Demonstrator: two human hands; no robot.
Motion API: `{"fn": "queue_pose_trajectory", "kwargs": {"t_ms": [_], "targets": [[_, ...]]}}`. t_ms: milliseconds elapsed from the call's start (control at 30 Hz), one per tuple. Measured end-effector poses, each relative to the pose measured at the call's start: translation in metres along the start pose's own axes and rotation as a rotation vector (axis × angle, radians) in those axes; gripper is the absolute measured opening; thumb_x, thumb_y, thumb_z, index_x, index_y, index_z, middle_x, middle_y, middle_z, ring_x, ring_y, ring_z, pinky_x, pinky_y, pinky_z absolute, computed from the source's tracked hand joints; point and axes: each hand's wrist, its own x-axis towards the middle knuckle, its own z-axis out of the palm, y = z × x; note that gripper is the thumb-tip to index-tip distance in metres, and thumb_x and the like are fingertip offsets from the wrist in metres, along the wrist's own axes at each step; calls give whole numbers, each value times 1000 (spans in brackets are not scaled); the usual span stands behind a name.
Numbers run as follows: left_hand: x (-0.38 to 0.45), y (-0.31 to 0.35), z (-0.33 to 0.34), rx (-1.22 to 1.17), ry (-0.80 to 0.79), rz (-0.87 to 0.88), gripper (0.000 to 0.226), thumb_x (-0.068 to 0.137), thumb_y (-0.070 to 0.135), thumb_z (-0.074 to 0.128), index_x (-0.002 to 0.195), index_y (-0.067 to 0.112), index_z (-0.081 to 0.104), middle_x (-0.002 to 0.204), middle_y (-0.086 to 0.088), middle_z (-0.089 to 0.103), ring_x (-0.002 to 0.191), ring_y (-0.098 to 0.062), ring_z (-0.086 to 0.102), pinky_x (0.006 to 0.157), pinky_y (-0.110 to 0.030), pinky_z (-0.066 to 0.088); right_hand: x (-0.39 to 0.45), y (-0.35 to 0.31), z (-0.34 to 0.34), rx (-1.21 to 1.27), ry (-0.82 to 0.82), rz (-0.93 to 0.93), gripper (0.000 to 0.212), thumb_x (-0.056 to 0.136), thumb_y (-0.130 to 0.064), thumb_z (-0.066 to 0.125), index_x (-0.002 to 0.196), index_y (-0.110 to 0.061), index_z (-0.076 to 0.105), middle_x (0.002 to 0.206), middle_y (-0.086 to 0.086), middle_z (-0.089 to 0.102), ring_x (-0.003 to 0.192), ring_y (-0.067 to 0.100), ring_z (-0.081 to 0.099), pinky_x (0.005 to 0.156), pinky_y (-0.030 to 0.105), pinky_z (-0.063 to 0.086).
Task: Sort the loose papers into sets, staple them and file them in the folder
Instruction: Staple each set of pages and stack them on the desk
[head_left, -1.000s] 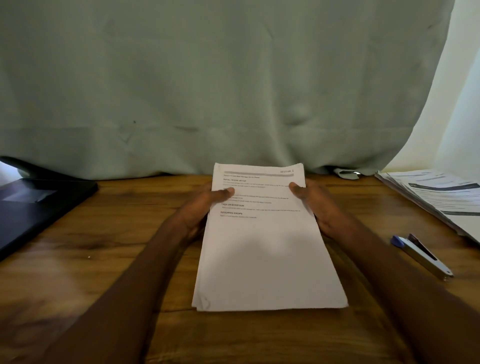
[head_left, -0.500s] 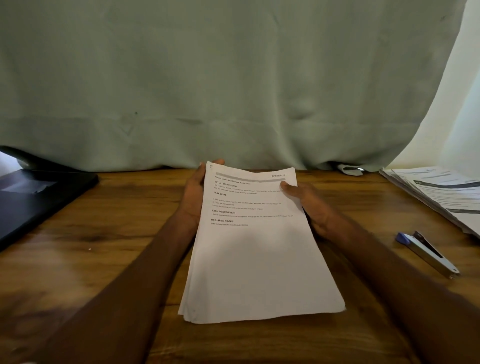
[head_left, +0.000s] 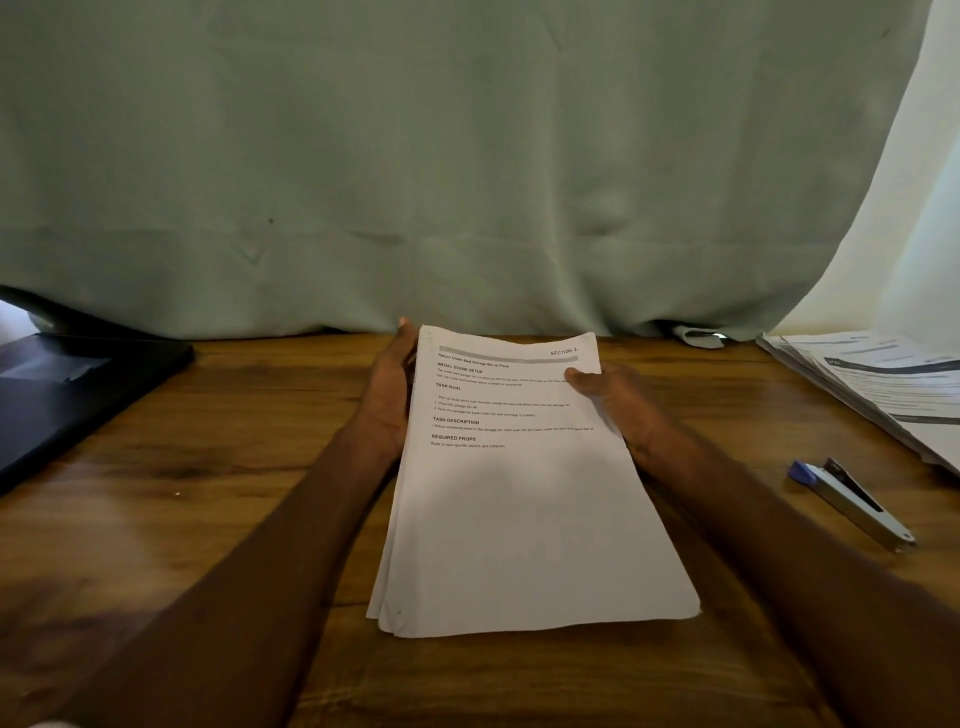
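Paper set (head_left: 524, 499): white printed sheets, stacked, at table centre on the wooden table (head_left: 234, 519). Near short edge rests on the wood; far end is raised in both hands. Long axis runs away from the person, leaning slightly left at the far end. Printed side up, heading at the far end, "SECTION 1" legible top right. Sheet edges at the near-left corner are slightly fanned, not flush.

Left hand (head_left: 389, 395): alongside the far-left long edge, fingers fairly straight along and behind the edge, one fingertip showing above the top corner. Whether fingers curl under the sheets: cannot tell.

Right hand (head_left: 618, 405): grips the far-right edge, thumb pressed on the top sheet, remaining fingers hidden beneath.

Surroundings: stapler (head_left: 852, 504), blue-tipped, lies flat to the right, well apart from the set, nothing between. Further right, at the table edge, a second pile of printed papers (head_left: 883, 384), fanned. Far left, a dark folder (head_left: 67, 395), well apart. A pale green curtain (head_left: 467, 156) hangs behind the table's far edge.
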Motion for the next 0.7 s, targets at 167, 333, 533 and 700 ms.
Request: {"fn": "queue_pose_trajectory", "kwargs": {"t_ms": [167,333,533,700], "targets": [[-1,-4,-2,203,-28,-109,48,101,45,58,128,5,66,120,-18,74,104,-35,74,81,-46,63,2,-1,-2,-19,45,-15,31,102,-8,58,132,0,61,127,20,69,114,42,67,105,59,49],[2,-10,0,321,70,26,25,105,27,58,113,5,68,112,-19,76,86,-30,77,68,-41,63,1,0,-5,14,44,5,34,102,-9,57,135,0,60,127,20,69,115,42,66,106,60,48],[-2,-4,1,176,-36,70,35,105,31,55,133,12,63,114,-15,73,97,-29,73,82,-42,61,-4,-1,-4,137,-18,69,35,101,-7,54,135,1,59,130,24,66,121,46,62,106,60,47],[-1,-2,2,15,9,91,34,105,42,53,127,19,66,86,-6,69,80,-21,68,73,-38,60,-5,-1,-4,110,-36,106,35,102,-12,55,136,-4,59,127,19,69,117,44,65,106,59,48]]}}
